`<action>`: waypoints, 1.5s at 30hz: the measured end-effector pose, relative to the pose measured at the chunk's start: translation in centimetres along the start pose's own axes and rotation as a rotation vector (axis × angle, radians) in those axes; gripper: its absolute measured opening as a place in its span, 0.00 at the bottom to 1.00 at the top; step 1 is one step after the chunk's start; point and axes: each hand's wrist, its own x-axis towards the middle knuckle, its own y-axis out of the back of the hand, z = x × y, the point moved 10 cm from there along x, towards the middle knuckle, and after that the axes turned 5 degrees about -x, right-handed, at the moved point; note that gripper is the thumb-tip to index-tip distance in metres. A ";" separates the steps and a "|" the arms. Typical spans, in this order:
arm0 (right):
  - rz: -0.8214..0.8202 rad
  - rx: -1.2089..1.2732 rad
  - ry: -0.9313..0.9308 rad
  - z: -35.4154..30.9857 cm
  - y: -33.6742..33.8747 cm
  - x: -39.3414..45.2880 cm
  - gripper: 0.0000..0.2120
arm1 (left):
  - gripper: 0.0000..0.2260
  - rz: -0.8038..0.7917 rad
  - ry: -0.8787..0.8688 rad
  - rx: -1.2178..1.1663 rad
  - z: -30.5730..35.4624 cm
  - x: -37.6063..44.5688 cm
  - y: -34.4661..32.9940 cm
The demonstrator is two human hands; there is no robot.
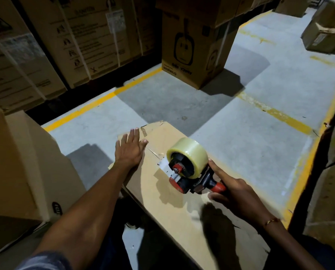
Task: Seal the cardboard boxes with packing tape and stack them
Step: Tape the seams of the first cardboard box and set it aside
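Note:
A brown cardboard box (168, 203) lies in front of me on the floor, its top flaps closed along a centre seam. My left hand (130, 148) presses flat on the far left flap with straight fingers. My right hand (234, 197) grips the red handle of a tape dispenser (188, 168), which carries a roll of clear packing tape (188, 152). The dispenser's front rests on the box top at the seam, with a short strip of shiny tape under it.
A printed tall box (193, 55) stands on the concrete floor ahead. Strapped cartons (65, 41) line the back left. A plain box (22, 168) stands close at my left. More boxes (326, 32) sit at the right. Yellow lines (104, 98) mark the floor.

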 end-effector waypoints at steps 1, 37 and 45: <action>-0.005 0.014 -0.006 0.2 -0.1 -0.3 0.50 | 0.29 0.032 -0.050 0.037 0.4 -0.4 -0.1; -0.148 -0.119 -0.169 3.2 1.3 -3.3 0.52 | 0.33 -0.127 -0.221 0.203 2.8 -4.1 -3.3; -0.106 -0.083 -0.115 3.2 1.2 -5.6 0.54 | 0.32 -0.047 -0.151 0.162 3.8 -6.3 -3.6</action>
